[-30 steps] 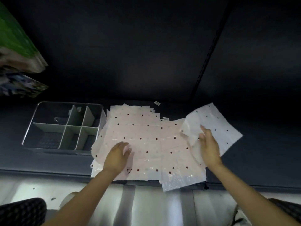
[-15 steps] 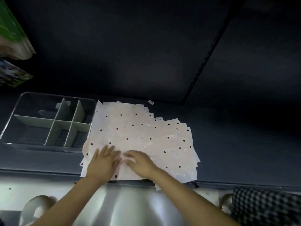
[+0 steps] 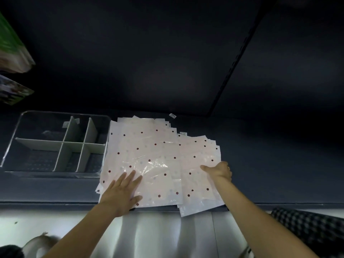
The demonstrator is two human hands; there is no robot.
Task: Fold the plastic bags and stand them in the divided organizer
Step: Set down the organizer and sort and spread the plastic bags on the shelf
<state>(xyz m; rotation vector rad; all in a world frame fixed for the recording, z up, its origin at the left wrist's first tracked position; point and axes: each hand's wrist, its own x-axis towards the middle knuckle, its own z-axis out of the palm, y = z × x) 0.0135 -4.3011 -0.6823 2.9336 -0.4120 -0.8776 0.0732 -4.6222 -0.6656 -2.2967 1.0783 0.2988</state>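
Many thin, slick bags: left hand spread flat pressing; right hand at 3 o'clock edge, fingers hidden, can't tell; lift top sheet there.

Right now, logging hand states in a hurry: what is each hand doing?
Left hand: open, pressing flat on the plastic bags.
Right hand: gripping the stack's right edge.

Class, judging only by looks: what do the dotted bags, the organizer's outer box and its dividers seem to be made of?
Pale pink, red-dotted bags: thin glossy plastic film; wrinkled glare patches show it. Clear rectangular organizer box: apparently transparent hard plastic; the dark surface shows through its walls. Pale grey-green dividers: opaque and matte, probably plastic, though the look leaves it open.
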